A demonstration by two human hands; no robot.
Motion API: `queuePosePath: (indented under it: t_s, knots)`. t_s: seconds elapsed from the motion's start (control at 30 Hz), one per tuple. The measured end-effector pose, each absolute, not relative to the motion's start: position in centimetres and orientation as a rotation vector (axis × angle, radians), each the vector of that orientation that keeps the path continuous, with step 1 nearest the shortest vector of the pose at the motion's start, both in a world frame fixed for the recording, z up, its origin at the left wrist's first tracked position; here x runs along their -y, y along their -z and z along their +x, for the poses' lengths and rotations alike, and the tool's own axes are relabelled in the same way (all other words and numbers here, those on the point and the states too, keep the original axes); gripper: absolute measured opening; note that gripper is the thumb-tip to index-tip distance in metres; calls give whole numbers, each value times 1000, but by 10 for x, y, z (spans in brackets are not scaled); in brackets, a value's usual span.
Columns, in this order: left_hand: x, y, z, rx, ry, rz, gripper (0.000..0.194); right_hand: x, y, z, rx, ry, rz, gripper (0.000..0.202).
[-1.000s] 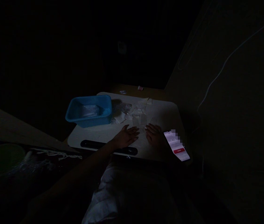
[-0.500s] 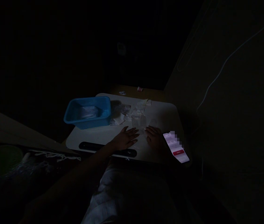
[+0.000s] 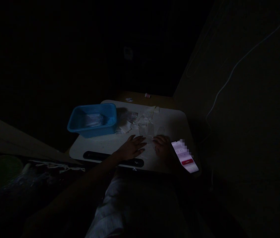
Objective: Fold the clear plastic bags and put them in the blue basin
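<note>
In dim light, my left hand lies flat on the white tabletop, its fingers spread and pointing right, holding nothing. My right hand rests opposite, in deep shadow, with its fingers stretched toward the left hand. Between and just beyond the fingertips lie faint, see-through plastic pieces with rounded ends, among them a clear strip. The right fingertips are close to these pieces; whether they touch is too dark to tell. Behind them are crumpled clear wrappers and pale scraps.
A blue plastic basin with clear plastic packets inside stands on the table's left. A lit phone showing a timer lies at the right edge. A black slot runs along the near edge. A white cable hangs at right.
The view has shifted very slightly and looks a little darker. Both hands keep their places, and nothing on the table has visibly moved.
</note>
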State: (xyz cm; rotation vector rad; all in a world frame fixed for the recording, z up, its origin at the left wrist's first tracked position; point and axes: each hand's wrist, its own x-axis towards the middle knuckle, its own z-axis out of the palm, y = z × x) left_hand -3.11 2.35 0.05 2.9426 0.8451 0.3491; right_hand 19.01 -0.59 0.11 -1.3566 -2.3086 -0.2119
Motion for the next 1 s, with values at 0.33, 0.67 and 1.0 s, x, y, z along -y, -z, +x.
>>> queuePosePath:
  t_s: [0.33, 0.67, 1.0]
  knots:
    - [-25, 2, -31, -854, -386, 2928, 44, 10, -1, 185, 2208, 340, -1504, 9]
    - [-25, 2, -31, -846, -316, 2929, 44, 8, -4, 187, 2286, 186, -1367, 13]
    - [-24, 1, -30, -859, -288, 2934, 45, 8, -1, 188, 2208, 151, -1385, 13]
